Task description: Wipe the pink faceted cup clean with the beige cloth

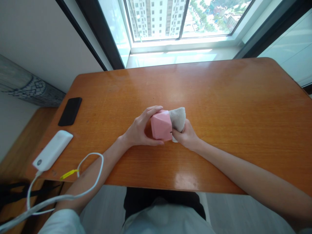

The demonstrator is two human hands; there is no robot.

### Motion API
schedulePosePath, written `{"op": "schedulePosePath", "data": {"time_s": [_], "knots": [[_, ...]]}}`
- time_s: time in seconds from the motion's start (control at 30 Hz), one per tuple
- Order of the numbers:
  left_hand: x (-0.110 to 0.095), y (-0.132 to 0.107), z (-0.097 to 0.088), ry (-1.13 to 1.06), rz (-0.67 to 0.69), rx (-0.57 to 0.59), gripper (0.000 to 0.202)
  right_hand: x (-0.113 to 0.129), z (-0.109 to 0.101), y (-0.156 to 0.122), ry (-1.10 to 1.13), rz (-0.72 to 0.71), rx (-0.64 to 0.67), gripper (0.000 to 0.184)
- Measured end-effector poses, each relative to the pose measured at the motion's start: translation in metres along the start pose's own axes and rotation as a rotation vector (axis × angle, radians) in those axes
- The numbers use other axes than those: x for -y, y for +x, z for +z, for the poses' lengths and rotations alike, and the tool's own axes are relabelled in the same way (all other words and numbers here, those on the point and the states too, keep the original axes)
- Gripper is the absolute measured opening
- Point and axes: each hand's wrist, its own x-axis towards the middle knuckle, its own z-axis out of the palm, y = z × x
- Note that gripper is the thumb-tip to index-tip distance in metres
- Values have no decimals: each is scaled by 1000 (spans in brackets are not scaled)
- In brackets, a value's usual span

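Note:
Near the middle of the wooden table (pixel 219 97), my left hand (pixel 141 128) is closed around a pink faceted block-like object (pixel 161 126), thumb on its near side and fingers on its far side. A small dark slot or mark shows at its lower right edge. My right hand (pixel 186 135) grips a light grey cloth (pixel 177 117), which is bunched against the right side of the pink object. The cloth hides that side, and what the object is exactly I cannot tell.
At the table's left lie a black phone (pixel 70 111) and a white power bank (pixel 53 150). A white cable (pixel 70 197) with a yellow tag (pixel 69 174) loops from it across my left forearm. Beyond the far edge is a window (pixel 180 19); a patterned curtain (pixel 31 83) hangs at left.

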Motion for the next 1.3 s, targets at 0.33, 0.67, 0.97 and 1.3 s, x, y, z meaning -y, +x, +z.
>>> {"op": "schedulePosePath", "data": {"time_s": [0.33, 0.67, 0.97, 1.3], "knots": [[8, -5, 2, -133, -91, 65, 125, 0, 0, -3, 1, 56, 0, 3], [13, -6, 5, 206, 83, 88, 133, -13, -3, 7, 430, 368, -171, 29], [4, -1, -2, 235, 52, 73, 130, -13, -3, 8, 445, 397, -166, 36], [3, -2, 3, 53, -87, 3, 134, -33, -8, 0, 266, 267, -113, 34]]}}
